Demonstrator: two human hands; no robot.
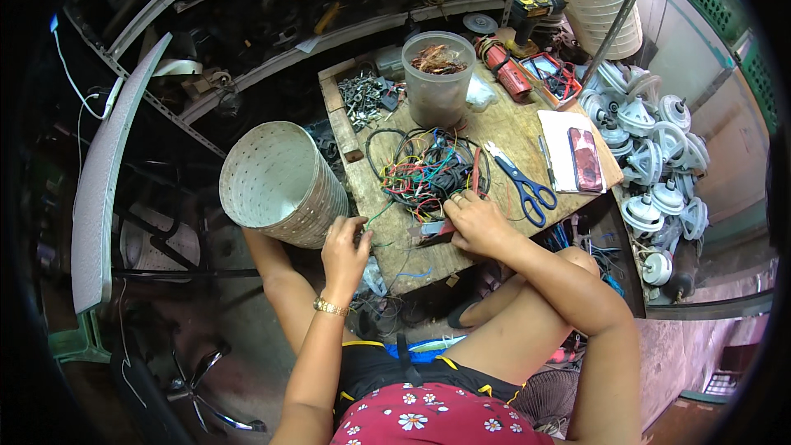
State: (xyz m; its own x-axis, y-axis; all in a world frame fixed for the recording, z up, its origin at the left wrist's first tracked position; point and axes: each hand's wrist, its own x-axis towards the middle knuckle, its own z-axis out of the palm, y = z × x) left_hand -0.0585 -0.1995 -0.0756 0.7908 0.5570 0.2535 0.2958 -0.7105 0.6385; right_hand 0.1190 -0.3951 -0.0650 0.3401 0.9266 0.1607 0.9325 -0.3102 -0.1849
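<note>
My left hand (343,252) is closed near the left edge of the wooden worktable, its fingertips pinching a thin green wire (379,213). That wire runs up toward a tangle of coloured wires and black cables (437,169). Opposite it, my right hand (478,222) is closed around a red tool with a flat metal blade (433,229), low over the tabletop; its exact kind is partly hidden by the fingers. A red handle-like piece (476,171) lies just beyond the right hand. Blue-handled scissors (527,188) rest to its right.
A perforated white bucket (280,185) stands left of the table (395,276). Farther back are a clear tub (441,95) with copper-coloured wire, small metal parts (367,100), a red heat gun-like tool (504,70) and a phone (585,161). White plastic parts (647,156) pile up at right.
</note>
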